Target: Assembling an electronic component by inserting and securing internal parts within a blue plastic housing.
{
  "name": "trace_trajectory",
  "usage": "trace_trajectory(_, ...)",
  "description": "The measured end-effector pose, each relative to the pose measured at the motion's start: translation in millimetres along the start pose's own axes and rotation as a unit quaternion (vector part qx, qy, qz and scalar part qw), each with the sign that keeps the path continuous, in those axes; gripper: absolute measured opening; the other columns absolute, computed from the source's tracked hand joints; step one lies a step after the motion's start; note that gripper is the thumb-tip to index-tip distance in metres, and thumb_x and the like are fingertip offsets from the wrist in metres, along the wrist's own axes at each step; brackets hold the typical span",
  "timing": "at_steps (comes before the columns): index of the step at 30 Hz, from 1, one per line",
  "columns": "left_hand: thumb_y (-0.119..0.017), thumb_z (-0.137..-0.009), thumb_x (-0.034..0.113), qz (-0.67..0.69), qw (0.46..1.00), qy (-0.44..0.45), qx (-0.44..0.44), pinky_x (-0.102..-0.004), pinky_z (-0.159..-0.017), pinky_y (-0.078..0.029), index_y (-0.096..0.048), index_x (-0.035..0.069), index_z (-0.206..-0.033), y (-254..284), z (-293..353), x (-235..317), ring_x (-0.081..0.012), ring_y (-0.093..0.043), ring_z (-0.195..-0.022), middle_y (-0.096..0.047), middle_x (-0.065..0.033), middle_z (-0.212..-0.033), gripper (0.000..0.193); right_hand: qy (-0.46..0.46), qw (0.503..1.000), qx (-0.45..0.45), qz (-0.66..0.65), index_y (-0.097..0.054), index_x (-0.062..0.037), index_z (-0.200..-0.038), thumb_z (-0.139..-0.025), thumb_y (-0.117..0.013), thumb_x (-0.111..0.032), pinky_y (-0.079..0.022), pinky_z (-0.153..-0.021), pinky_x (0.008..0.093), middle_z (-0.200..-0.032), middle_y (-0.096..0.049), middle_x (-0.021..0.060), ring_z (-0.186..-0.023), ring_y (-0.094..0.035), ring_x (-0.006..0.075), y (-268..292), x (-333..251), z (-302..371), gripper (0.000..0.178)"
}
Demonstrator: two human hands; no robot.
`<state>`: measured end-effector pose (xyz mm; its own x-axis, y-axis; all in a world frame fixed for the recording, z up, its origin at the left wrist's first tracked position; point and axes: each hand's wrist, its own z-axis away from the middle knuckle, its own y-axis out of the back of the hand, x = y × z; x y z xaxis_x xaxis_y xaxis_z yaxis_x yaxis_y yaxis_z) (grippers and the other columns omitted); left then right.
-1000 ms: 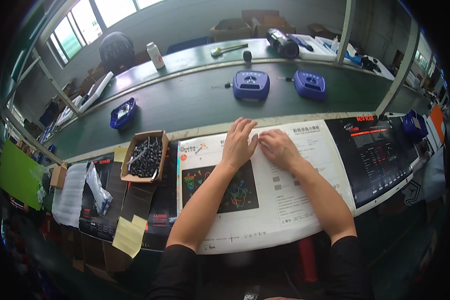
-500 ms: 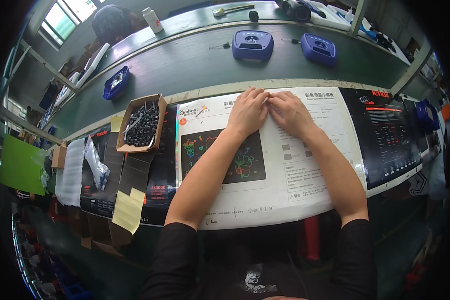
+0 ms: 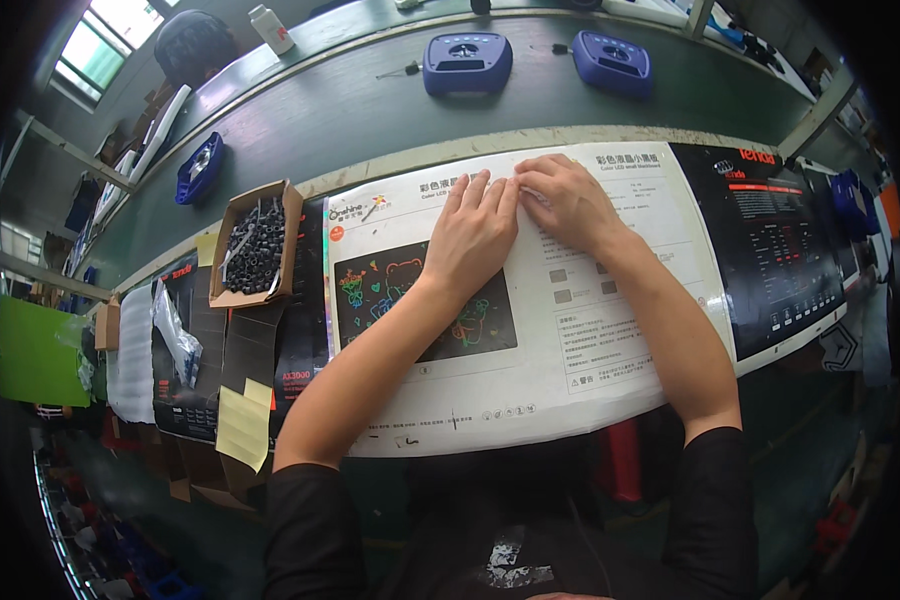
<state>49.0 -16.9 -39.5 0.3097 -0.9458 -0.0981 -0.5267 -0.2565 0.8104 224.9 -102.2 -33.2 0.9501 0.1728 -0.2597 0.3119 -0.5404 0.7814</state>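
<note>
My left hand [image 3: 473, 230] lies flat on a white printed cardboard sheet [image 3: 460, 395], its fingers stretched out toward the far edge. Close beside it, my right hand [image 3: 568, 205] has its fingers curled in, the tips by the left forefinger. Whether anything small is in those curled fingers stays hidden. A colour drawing on a black panel is printed on the sheet, partly under my left forearm. Left of the sheet sits a cardboard box [image 3: 292, 240] holding many small black parts [image 3: 254, 248].
Past the worktop's raised edge runs a green conveyor belt [image 3: 360, 110] with purple-blue device housings [image 3: 467, 66], [image 3: 612, 66] and another [image 3: 200, 170] at left. A white bottle [image 3: 270, 30] stands at the back. Yellow paper [image 3: 243, 425], a plastic bag [image 3: 177, 335] and a black printed sheet [image 3: 765, 245] lie about.
My left hand has flattened out and drawn slightly back from the right hand. My right hand stays curled near the sheet's far edge. The whole view has shifted a little.
</note>
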Motion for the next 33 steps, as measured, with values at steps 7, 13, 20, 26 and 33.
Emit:
trace_trajectory(7,-0.073,-0.083,0.007,0.133,0.987,-0.086,-0.01,-0.0446,-0.114,-0.044,-0.075,0.014,-0.108,24.1,5.9,-6.7,-0.0263,-0.057,-0.132,-0.066,-0.0048,-0.132,0.027,-0.008,1.0,-0.009,-0.027,-0.073,-0.0044,-0.106,-0.088,-0.068,-0.005,-0.053,-0.096,0.0411,-0.113,-0.073,0.0111,-0.111,-0.065,0.0304,8.3,-3.7,-1.0,0.019)
trace_trajectory(13,-0.074,-0.08,0.004,0.125,0.988,-0.084,0.029,-0.0443,-0.117,-0.042,-0.077,0.014,-0.103,32.7,4.5,-6.0,-0.0289,-0.05,-0.141,-0.063,-0.0045,-0.14,0.025,-0.038,0.991,0.064,-0.114,-0.074,-0.0057,-0.106,-0.095,-0.065,-0.01,-0.055,-0.087,0.0389,-0.104,-0.075,0.01,-0.1,-0.068,0.0276,9.0,-12.1,-7.0,0.015)
trace_trajectory(20,-0.071,-0.079,0.001,0.234,0.967,-0.044,0.095,-0.043,-0.113,-0.045,-0.078,0.014,-0.098,37.5,3.6,-5.5,-0.0313,-0.05,-0.141,-0.07,-0.0021,-0.131,0.025,-0.111,0.955,0.103,-0.257,-0.074,-0.0053,-0.111,-0.1,-0.065,-0.015,-0.057,-0.073,0.0342,-0.101,-0.075,0.01,-0.086,-0.072,0.0235,17.2,-27.2,-10.3,0.017)
trace_trajectory(26,-0.069,-0.079,0.001,0.334,0.941,-0.01,0.043,-0.0428,-0.11,-0.047,-0.078,0.013,-0.095,31.5,8.7,-9.2,-0.0339,-0.054,-0.136,-0.074,-0.0021,-0.118,0.022,-0.057,0.975,0.122,-0.175,-0.073,-0.0047,-0.107,-0.095,-0.071,-0.011,-0.056,-0.073,0.0328,-0.095,-0.074,0.0074,-0.085,-0.071,0.0203,25.6,-34.2,-10.8,0.014)
trace_trajectory(33,-0.066,-0.083,0.005,0.462,0.879,0.036,-0.116,-0.0464,-0.117,-0.039,-0.079,0.012,-0.096,32.0,11.4,-0.6,-0.0372,-0.044,-0.144,-0.076,-0.0072,-0.102,0.019,-0.046,0.993,0.053,-0.093,-0.071,-0.0056,-0.099,-0.091,-0.071,-0.013,-0.056,-0.075,0.0376,-0.091,-0.073,0.0082,-0.081,-0.07,0.0267,17.3,-29.5,-6.9,0.011)
